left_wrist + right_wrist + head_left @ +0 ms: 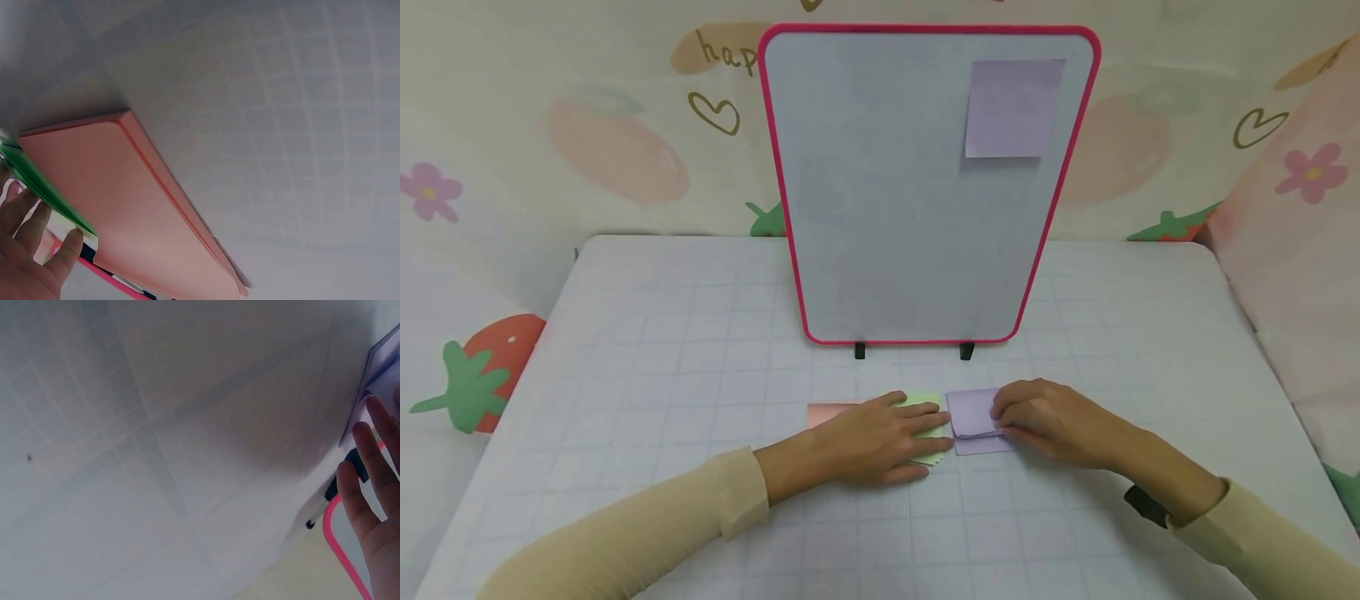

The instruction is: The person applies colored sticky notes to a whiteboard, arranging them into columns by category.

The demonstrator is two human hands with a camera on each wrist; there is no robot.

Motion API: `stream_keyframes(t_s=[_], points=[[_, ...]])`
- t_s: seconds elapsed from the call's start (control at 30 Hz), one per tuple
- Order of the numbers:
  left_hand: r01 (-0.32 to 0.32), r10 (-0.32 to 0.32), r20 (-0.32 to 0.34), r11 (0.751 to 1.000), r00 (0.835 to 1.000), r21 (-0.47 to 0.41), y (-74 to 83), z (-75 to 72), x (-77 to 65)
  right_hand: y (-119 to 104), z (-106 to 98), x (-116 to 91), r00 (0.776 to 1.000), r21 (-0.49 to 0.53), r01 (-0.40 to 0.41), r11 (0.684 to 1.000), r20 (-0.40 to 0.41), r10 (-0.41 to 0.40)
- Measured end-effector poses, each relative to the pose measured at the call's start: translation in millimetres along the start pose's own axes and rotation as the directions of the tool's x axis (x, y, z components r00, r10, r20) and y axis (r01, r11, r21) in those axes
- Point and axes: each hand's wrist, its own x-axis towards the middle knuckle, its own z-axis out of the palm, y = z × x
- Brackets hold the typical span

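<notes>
Three pads of sticky notes lie in a row on the table. My left hand [880, 440] rests with spread fingers over the green pad [934, 403], its fingertips reaching the edge of the purple pad [972, 408]. Partly hidden under the left wrist is the pink pad [827, 414], whose thick stack [144, 194] shows in the left wrist view. My right hand [1060, 421] pinches the right side of the purple pad's top sheet, its lower edge lifted off the sheets below. In the right wrist view, the purple pad [380, 361] appears at the right edge by the fingers.
Behind the pads stands a whiteboard [895, 208] with a pink-red frame on black feet [860, 351]. One purple sticky note [1015, 108] is stuck at its upper right. A grid-patterned white cloth covers the table [700, 333]; a printed curtain [625, 100] hangs behind.
</notes>
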Motion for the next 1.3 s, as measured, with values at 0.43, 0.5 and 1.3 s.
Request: stream_keyframes(t_s=[0.43,0.5,1.3], points=[[-0.016,0.016,0.003,1.000,1.000,0.025,-1.7,0.0,0.5,-2,-5,2,0.990,0.049,-0.122,0.991,0.083,0.118],[-0.020,0.020,0.004,0.999,1.000,0.031,-2.1,0.2,0.2,-2,-6,1,0.988,0.051,-0.129,0.990,0.089,0.124],[-0.011,0.011,0.006,0.998,1.000,0.056,0.3,-2.8,4.4,8,-9,-2,0.968,0.324,-0.247,0.913,0.130,0.215]])
